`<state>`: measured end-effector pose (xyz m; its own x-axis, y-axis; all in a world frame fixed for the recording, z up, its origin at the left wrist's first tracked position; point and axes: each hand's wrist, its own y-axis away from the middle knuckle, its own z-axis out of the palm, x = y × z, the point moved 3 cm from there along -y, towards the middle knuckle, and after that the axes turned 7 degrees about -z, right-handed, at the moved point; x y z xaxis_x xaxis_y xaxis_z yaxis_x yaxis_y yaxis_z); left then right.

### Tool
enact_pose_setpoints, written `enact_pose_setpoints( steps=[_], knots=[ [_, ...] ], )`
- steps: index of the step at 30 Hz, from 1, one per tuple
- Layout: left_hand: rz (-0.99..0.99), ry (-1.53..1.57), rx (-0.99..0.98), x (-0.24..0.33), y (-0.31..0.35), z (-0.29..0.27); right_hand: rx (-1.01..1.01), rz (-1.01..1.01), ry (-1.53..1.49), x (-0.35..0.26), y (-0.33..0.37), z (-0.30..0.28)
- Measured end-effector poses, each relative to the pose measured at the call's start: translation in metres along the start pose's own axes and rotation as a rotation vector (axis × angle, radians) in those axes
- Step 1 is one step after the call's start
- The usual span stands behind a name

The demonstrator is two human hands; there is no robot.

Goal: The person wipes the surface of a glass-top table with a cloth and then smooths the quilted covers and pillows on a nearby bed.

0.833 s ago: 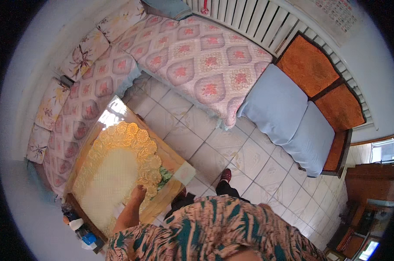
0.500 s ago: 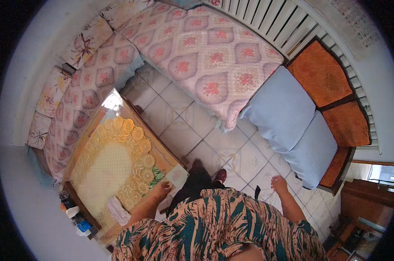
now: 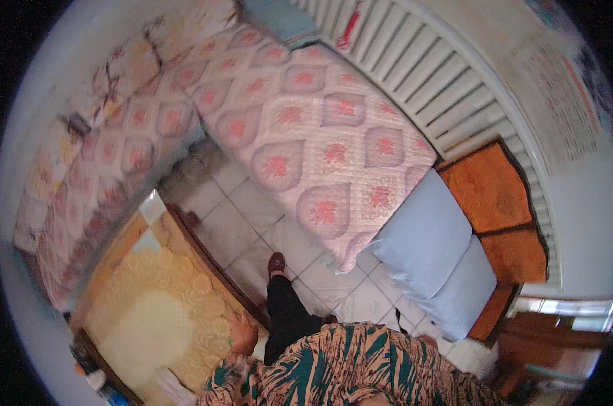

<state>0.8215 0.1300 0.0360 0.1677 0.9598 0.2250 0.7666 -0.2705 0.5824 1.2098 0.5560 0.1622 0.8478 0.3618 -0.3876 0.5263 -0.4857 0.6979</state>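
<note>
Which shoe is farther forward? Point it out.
The shoe on the left, beside the table, ending the outstretched black trouser leg. The other shoe barely peeks past the patterned top.

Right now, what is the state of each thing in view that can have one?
Left hand: at the table, blurred; contact unclear
White cloth: lying loose on the table
Golden tablecloth: spread out
Pink floral cover: spread out
Light-blue seat cover: draped
</note>
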Motion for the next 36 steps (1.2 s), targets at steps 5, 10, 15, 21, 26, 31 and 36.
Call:
enact_pose_setpoints(
  steps=[5, 10, 15, 21, 26, 31, 36],
  knots=[
    [0.212, 0.330, 0.102, 0.000, 0.013, 0.087, -0.100, 0.194, -0.267, -0.007, -0.016, -0.009],
    [0.339, 0.136, -0.489, 0.043, -0.025, 0.094, -0.111, 0.199, -0.313, -0.048, -0.049, -0.035],
    [0.695, 0.415, -0.352, 0.038, -0.068, 0.145, -0.168, 0.164, -0.313, -0.089, -0.085, -0.059],
    [-0.371, 0.535, -0.822, 0.095, -0.081, 0.037, -0.117, 0.159, -0.378, -0.083, -0.111, -0.065],
    [-0.426, 0.285, -0.616, 0.071, -0.087, 0.051, -0.130, 0.058, -0.442, -0.101, -0.141, -0.075],
    [-0.438, 0.257, -0.483, 0.100, -0.136, -0.027, -0.084, 0.027, -0.514, -0.118, -0.157, -0.079],
    [-0.481, 0.301, -0.483, 0.076, -0.188, -0.061, -0.084, 0.053, -0.442, -0.157, -0.185, -0.069]
  ],
)
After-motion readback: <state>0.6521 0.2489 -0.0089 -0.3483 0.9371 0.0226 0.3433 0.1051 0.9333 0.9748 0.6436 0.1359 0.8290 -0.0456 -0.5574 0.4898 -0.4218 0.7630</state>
